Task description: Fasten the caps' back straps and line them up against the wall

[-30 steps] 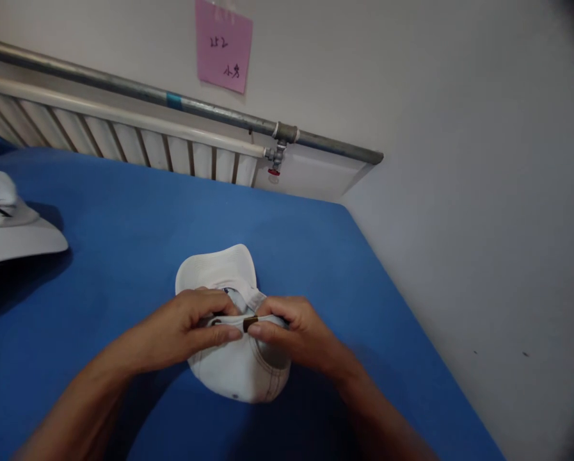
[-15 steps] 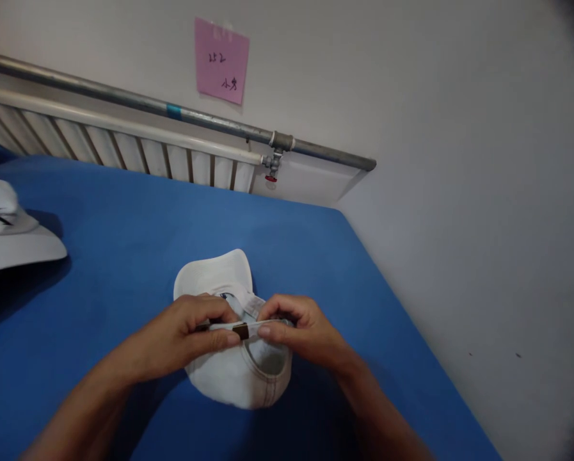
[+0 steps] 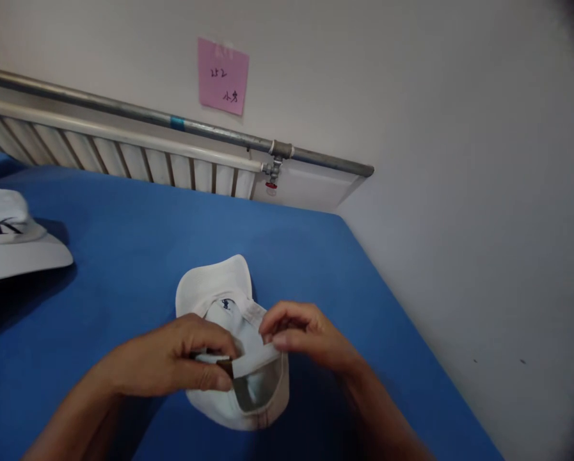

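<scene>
A white baseball cap (image 3: 214,278) lies on the blue surface with its brim pointing away from me and its inside partly showing. Across its back opening runs a white strap (image 3: 252,362) with a dark metal buckle (image 3: 226,367). My left hand (image 3: 181,355) pinches the strap at the buckle between thumb and fingers, covering part of both. At the strap's right end, my right hand (image 3: 310,336) holds it between thumb and curled fingers. A small dark emblem (image 3: 226,304) shows near the brim.
Another white cap (image 3: 15,240) with dark letters rests at the left edge of the blue table (image 3: 137,224). Behind the table are a white radiator (image 3: 157,165), a metal pipe (image 3: 118,105) and a valve (image 3: 273,171). A pink note (image 3: 223,77) is taped to the wall (image 3: 435,192).
My hands have moved slightly apart and lower in view. The strap now slants up to the right, and more of the cap's inside shows.
</scene>
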`<state>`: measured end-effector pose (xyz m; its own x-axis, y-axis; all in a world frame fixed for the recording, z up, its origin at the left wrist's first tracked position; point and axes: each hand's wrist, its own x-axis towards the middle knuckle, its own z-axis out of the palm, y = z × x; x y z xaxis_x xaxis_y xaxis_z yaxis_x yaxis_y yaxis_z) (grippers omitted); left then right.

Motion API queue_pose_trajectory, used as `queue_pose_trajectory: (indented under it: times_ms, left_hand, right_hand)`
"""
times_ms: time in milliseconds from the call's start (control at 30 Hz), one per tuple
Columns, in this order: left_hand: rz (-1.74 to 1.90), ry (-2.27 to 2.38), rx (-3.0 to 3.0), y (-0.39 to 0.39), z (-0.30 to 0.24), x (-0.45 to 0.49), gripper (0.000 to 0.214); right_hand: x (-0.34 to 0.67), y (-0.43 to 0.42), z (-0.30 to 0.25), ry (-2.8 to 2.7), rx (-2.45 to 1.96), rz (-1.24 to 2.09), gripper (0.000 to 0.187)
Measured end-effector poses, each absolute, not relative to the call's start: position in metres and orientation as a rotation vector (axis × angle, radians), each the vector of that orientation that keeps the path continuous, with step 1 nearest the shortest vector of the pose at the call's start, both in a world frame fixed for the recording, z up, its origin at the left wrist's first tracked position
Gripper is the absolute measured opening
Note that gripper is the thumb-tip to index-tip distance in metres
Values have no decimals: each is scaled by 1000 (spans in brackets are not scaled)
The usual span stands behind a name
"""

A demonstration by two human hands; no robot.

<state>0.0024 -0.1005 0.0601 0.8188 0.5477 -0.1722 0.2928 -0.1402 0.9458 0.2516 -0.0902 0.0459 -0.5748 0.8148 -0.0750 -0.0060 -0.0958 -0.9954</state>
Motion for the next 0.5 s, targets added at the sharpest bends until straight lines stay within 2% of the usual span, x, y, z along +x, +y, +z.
queue_pose_trajectory:
  times_ms: [133, 233, 300, 433, 500]
  left_hand:
    - [300, 438, 1706, -103, 61, 1, 17]
    - [350, 363, 1696, -104, 62, 3, 21]
    - [374, 334, 1685, -104, 63, 3, 25]
    - [410, 338, 1667, -105, 62, -7, 29]
    - [529, 417, 1650, -107, 55, -18, 43]
  right_hand:
    - [252, -74, 23, -1544, -1026, 1099, 20]
    - [249, -62, 2, -1895, -1053, 710, 40]
    - [245, -57, -7, -2093, -1006, 574, 43]
    - [240, -53, -11, -2212, -947, 508, 27]
    - [239, -56, -6, -2183, -901, 541, 16]
